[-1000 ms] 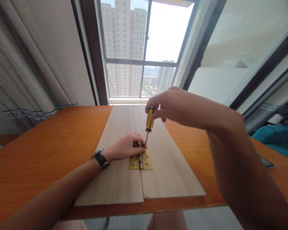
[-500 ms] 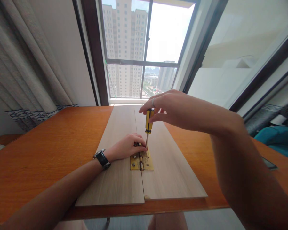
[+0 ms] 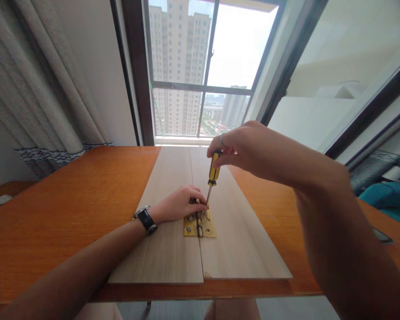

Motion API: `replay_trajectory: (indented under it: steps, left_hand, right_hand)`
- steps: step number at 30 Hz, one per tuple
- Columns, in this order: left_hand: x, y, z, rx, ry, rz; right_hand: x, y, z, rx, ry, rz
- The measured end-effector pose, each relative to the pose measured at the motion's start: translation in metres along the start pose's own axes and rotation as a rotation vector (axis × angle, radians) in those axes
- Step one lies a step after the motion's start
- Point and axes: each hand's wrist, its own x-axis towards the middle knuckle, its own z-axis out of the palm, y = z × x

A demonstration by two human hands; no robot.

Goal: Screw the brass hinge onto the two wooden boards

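- The right hand [image 3: 245, 146], a ring on one finger, grips the yellow-and-black handle of a tilted screwdriver [image 3: 213, 174].
- The left hand [image 3: 180, 204] rests over the upper part of a brass-coloured hinge [image 3: 207, 232], its fingers beside the screwdriver's tip.
- The hinge spans the seam between two pale boards [image 3: 242, 235] on the orange-brown counter [image 3: 86, 195].
- Two screw heads [image 3: 189, 229] show in the hinge's left leaf.
- A black-strapped watch [image 3: 146, 220] circles the left wrist.

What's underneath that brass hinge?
The yellow brass hinge lies across the seam between two pale wood-grain boards, which show around its near end. The surface directly beneath its plates is covered, and the bare left hand hides its far part.
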Motion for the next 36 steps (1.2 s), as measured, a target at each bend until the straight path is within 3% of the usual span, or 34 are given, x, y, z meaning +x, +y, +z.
replay_trajectory:
  steps: [10,20,29,36]
  left_hand:
    - [0.001,0.001,-0.001,0.014,-0.017,0.006]
    - [0.002,-0.003,-0.002,0.010,-0.044,0.039]
    - [0.001,0.001,-0.002,-0.082,-0.051,0.009]
    - [-0.001,0.003,0.000,-0.111,0.025,-0.016]
  right_hand:
    - [0.003,-0.002,-0.001,-0.098,-0.030,0.050]
    - [-0.002,-0.005,-0.003,0.160,-0.034,-0.079]
    - [0.001,-0.003,-0.004,0.023,-0.046,-0.041]
    - [0.002,0.002,-0.001,-0.055,-0.056,-0.011]
